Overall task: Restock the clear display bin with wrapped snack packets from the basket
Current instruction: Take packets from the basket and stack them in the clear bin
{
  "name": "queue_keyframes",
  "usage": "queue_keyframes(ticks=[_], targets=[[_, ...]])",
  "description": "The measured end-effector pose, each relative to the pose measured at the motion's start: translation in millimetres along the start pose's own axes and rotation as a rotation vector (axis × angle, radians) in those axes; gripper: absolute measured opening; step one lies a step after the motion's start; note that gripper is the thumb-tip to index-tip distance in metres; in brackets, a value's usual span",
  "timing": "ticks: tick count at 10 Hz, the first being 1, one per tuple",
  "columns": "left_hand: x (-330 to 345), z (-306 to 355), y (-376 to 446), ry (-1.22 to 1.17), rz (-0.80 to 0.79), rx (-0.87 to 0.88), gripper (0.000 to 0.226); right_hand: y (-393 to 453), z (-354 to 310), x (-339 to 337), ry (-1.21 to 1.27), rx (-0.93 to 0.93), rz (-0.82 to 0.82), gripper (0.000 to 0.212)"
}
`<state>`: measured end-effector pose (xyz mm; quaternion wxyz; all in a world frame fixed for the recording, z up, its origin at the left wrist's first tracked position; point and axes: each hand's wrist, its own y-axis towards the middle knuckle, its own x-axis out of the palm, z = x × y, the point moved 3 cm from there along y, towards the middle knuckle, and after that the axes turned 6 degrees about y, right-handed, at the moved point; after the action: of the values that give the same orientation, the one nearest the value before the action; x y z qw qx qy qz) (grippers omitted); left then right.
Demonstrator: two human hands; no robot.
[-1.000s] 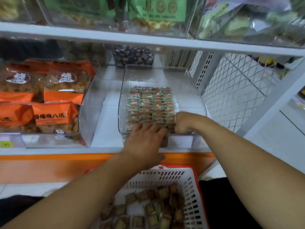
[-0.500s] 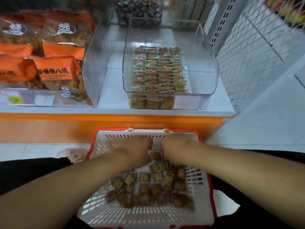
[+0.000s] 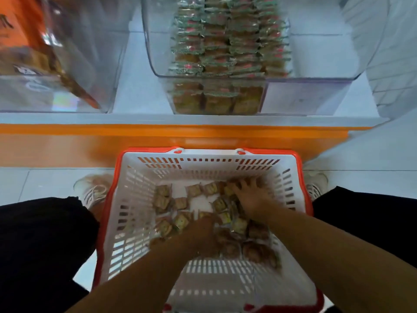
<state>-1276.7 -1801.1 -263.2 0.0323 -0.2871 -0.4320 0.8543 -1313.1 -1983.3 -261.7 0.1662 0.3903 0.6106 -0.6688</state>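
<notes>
Both hands are down in the basket, among the snack packets. The right hand has its fingers spread flat over packets at the far right of the pile, pressing on them and not yet closed around any. The left hand is curled down onto packets in the middle, but it hides its own fingers, so I cannot tell if it has hold of one.

The basket is white with a red rim, and it sits on the floor between the person's knees. Lots of small packets lie loose on its bottom, maybe a couple of dozen. So there is plenty left to move.

Further away, up on the white shelf, stands the clear display bin. Neat rows of packets fill its left and middle parts. Its right side looks bare. I think the job is about half done: some rows are in, and more must go up.

To the left is another clear bin with orange bags.
</notes>
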Motion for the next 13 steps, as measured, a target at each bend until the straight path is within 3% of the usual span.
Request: queue_keyframes(ticks=[1,3,5,6,7,9,10,11,12,13], targets=[[26.0,11.8,11.7,-0.021,0.025,0.067,0.047,9.3,-3.6,9.3,-0.019,-0.042,0.006,0.071],[48.6,25.7,21.9,0.008,0.074,0.072,0.061,10.2,-18.7,30.9,-0.013,-0.108,-0.026,0.079],[60.9,26.4,28.1,0.11,-0.079,-0.059,0.052,7.7,-30.1,34.8,-0.034,-0.21,0.096,0.061],[55.2,22.9,23.8,0.058,0.015,-0.084,0.043,5.7,-25.2,28.7,0.139,-0.153,0.045,0.067],[35.5,17.4,22.0,-0.019,0.173,-0.039,0.027,4.3,-17.4,9.9,0.335,-0.089,0.012,0.075],[-14.6,-4.9,-0.7,-0.743,0.108,-0.328,0.036,-11.0,-20.4,-41.7,0.531,-0.095,-0.032,0.039],[-39.9,-12.4,-6.1,-0.883,0.183,-0.33,0.017,-26.6,-21.8,-74.1,0.438,-0.053,-0.007,0.036],[-66.6,-9.9,-27.3,-0.947,0.223,-0.346,0.015,-51.0,-25.3,-105.4,0.492,-0.059,-0.07,0.029],[-97.3,8.9,-58.5,-0.892,0.199,-0.201,0.016,-88.6,-30.2,-148.1,0.557,-0.112,-0.059,0.021],[-139.7,36.4,-94.5,-0.931,0.11,-0.08,0.033,-136.1,-39.9,-202.3,0.732,-0.235,0.027,0.022]])
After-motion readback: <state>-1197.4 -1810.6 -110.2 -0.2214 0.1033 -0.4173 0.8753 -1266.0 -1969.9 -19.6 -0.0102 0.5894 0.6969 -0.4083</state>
